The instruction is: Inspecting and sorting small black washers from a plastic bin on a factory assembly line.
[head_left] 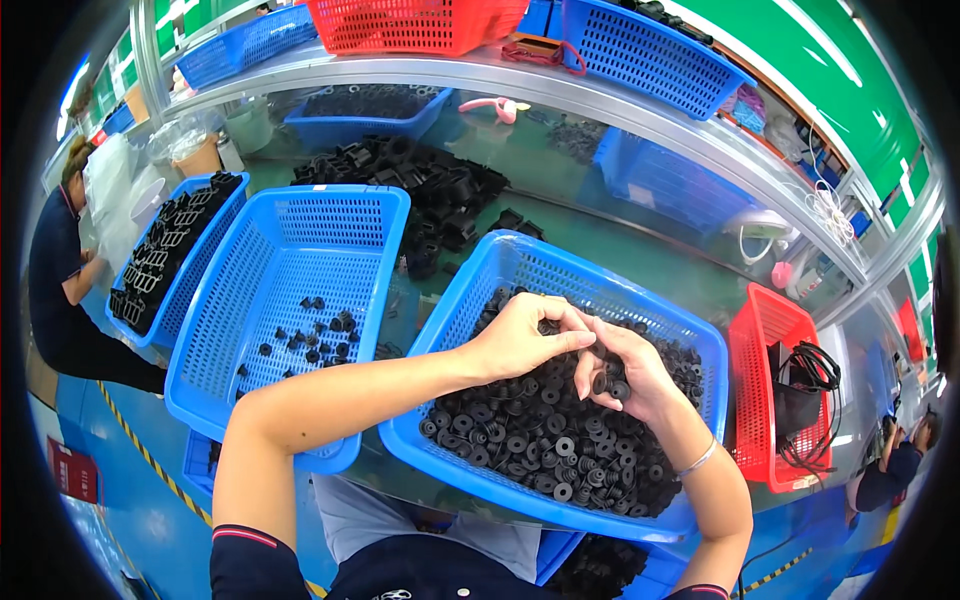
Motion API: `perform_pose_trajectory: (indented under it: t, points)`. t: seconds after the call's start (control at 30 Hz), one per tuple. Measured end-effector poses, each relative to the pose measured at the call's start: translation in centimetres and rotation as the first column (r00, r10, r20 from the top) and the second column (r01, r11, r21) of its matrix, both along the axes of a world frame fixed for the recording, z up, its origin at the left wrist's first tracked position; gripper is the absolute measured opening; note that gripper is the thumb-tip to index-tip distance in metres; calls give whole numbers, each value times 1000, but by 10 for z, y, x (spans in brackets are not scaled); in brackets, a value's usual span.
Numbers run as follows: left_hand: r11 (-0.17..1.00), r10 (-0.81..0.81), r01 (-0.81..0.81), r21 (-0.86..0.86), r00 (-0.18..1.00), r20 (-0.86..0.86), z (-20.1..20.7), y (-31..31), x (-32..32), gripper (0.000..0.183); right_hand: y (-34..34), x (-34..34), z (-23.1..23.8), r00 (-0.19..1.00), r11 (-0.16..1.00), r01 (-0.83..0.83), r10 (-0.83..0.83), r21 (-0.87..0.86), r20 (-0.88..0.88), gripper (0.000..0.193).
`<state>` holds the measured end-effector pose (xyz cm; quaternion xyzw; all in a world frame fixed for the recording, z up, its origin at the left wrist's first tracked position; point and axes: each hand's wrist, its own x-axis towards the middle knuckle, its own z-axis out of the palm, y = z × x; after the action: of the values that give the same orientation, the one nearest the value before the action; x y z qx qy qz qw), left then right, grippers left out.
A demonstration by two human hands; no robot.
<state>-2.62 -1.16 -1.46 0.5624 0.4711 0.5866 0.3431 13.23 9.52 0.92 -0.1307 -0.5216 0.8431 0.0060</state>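
Both my hands meet above a blue basket [455, 480] heaped with small black ringed parts [565, 445], which look like rubber grommets. My left hand [525, 338] is closed, its thumb and fingertips pinched together against the right hand's fingertips; a bit of black shows between its fingers. My right hand [635, 372] is curled round a few black grommets [601, 382], seen at its lower fingers. What lies exactly between the touching fingertips is hidden. To the left stands another blue basket [385, 250] with some small black parts [312, 340] scattered on its bottom.
A further blue basket [240, 190] at far left holds black framed parts [165, 245]. Black parts [430, 190] are piled on the green table behind. A red basket [780, 310] with black cables [815, 375] stands right. A metal-edged shelf [450, 72] crosses above. People [75, 260] are at the left and right.
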Motion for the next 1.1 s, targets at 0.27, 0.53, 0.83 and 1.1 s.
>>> perform_pose_trajectory:
  t: [0.27, 0.53, 0.83, 1.1]
  points:
    - [999, -33, 32, -42, 999, -4, -4, 1, 1, 21, -2, -1, 5, 999, 997, -10, 6, 82, 42, 52]
    - [991, 70, -74, -115, 997, -40, -4, 1, -1, 21, -11, -5, 7, 994, 983, 64, -79, 174, 81, 55]
    - [961, 166, -98, -260, 953, 255, 4, 2, -8, 29, 1, -2, 5, 997, 988, 39, -49, 148, 62, 58]
    - [933, 308, -319, -168, 947, -90, 43, -42, -39, 27, 1, -1, 7, 995, 976, 61, -75, 207, 63, 56]
